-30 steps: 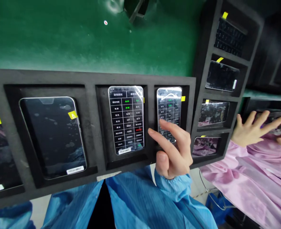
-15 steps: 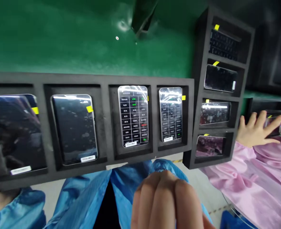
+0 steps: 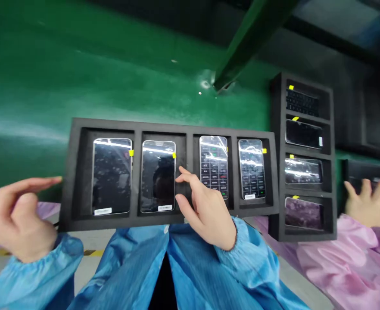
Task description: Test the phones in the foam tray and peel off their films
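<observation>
the phone (image 3: 154, 183) beside the right hand (image 3: 207, 211) lies lengthwise, label end (image 3: 165, 208) wearer-side.

Shiny blue smock (image 3: 138, 267) with long sleeves (image 3: 257, 269), gathered cuffs (image 3: 238, 234)

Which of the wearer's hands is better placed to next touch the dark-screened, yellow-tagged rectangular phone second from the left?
Right, most likely: the right hand is beside that phone, at its right edge. The left hand is at the black compartmented tray's left end, another phone between.
</observation>
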`<state>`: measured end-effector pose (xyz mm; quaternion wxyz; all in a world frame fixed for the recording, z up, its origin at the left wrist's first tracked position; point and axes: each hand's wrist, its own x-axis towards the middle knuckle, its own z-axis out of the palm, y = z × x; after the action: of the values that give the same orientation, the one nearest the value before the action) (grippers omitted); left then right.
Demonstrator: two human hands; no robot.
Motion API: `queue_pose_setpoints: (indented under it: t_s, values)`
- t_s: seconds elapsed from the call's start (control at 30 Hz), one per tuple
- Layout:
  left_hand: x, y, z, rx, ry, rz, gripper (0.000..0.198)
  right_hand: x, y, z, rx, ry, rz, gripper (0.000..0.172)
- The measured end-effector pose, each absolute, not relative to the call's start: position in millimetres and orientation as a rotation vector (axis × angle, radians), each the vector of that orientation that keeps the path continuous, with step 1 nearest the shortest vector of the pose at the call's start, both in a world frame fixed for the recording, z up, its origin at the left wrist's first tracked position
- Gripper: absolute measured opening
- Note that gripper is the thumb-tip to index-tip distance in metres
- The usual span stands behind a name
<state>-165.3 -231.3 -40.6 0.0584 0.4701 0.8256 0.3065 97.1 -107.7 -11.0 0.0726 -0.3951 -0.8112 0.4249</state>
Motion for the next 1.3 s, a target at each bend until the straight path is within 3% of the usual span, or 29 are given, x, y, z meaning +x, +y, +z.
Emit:
queue_pose_setpoints:
  t_s: [0.07,0.23,0.37,0.87,1.3]
  values:
    - [-176,-227,-39,1.454,2.549,0.996,0.037,90,-110,-16,-1.254,-2.486,1.248,0.025]
    - [-193,-175,-37,2.022,1.901,0.514,0.043,84,-111,-23,-1.279,-2.397,1.251,0.028]
    - [-198,-147,-53,2.084,1.659,0.436,0.049,80,-104,-24,-1.308,-2.388,1.236,0.026]
    - [-216,-163,-65,2.301,1.583,0.533,0.034,84,-111,-24,-1.295,-2.175,1.381,0.027]
    - [-215,-161,-66,2.397,1.622,0.451,0.030,84,-118,-32,-1.209,-1.896,1.596,0.046]
